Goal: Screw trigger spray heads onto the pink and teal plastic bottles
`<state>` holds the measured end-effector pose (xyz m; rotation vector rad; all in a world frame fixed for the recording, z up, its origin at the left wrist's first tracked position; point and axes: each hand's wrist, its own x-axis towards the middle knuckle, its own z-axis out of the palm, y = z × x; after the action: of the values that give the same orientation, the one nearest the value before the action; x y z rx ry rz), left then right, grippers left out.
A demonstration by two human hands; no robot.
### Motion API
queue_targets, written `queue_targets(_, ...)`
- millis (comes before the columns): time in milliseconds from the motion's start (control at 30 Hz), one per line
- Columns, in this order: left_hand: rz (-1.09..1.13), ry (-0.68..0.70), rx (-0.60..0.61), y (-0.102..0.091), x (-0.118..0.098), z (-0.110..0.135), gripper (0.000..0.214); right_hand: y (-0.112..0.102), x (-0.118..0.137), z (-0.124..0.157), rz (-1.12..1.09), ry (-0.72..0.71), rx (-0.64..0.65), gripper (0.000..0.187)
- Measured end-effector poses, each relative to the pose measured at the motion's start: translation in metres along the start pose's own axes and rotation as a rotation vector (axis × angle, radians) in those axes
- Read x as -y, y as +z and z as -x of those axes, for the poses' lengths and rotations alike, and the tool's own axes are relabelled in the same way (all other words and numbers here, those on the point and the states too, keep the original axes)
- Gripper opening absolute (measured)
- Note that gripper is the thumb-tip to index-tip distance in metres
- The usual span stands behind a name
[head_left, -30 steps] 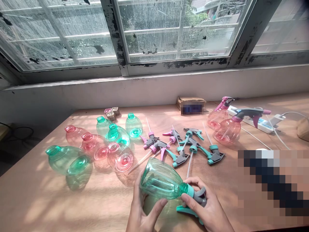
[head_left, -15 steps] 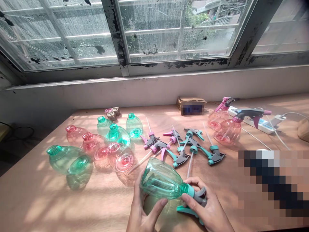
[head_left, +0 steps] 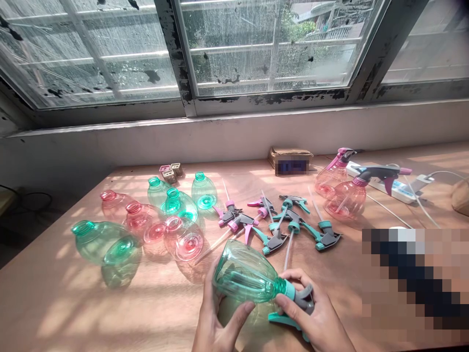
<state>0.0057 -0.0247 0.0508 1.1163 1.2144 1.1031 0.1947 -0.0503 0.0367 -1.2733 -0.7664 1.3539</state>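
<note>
Tilted on its side above the table, a green transparent spray bottle (head_left: 245, 271) lies between both hands. My left hand (head_left: 222, 315) is wrapped round the bottle's base end, thumb along the near side. My right hand (head_left: 308, 308) grips the neck, its thumb and fingers closed on the turquoise collar of the grey and turquoise spray head (head_left: 304, 297), which sits on the bottle's mouth. The trigger points downward beneath that hand. Several loose spray heads (head_left: 293, 225) with tubes, some pink and grey, others turquoise and grey, lie just beyond.
To the left stand and lie several headless bottles, among them a green one (head_left: 100, 242) and a pink one (head_left: 185, 239). Two pink bottles with heads, one nearer (head_left: 344, 200), stand right by a white power strip (head_left: 395, 188). Small blocks (head_left: 170, 172) and a cardboard box (head_left: 291, 161) sit at the back.
</note>
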Motion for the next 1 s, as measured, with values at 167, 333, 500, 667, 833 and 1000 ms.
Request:
queue_targets(167,0.007,0.011,-0.033,0.0005,0.0008,0.0000,0.079,0.0002,0.0001,0.0002,-0.006,-0.003,-0.007,0.055)
queue_targets(333,-0.002,0.006,-0.037,0.0009,0.0015,0.0002,0.080,0.0008,0.0009,0.0001,-0.006,-0.013,-0.003,0.054)
queue_targets(500,0.004,0.007,-0.065,0.0015,0.0021,0.0002,0.082,0.0020,0.0028,0.0003,-0.012,-0.015,-0.008,0.055)
queue_targets(667,0.002,0.010,-0.056,0.0014,0.0032,-0.0001,0.085,0.0030,0.0045,0.0014,-0.015,-0.015,-0.021,0.054)
queue_targets(833,0.009,0.011,-0.061,0.0016,0.0048,-0.0002,0.091,0.0031,0.0042,0.0017,-0.018,-0.003,-0.025,0.055)
queue_targets(1000,0.008,0.013,-0.040,0.0017,0.0026,-0.0001,0.087,0.0030,0.0040,0.0015,-0.037,-0.003,-0.015,0.054)
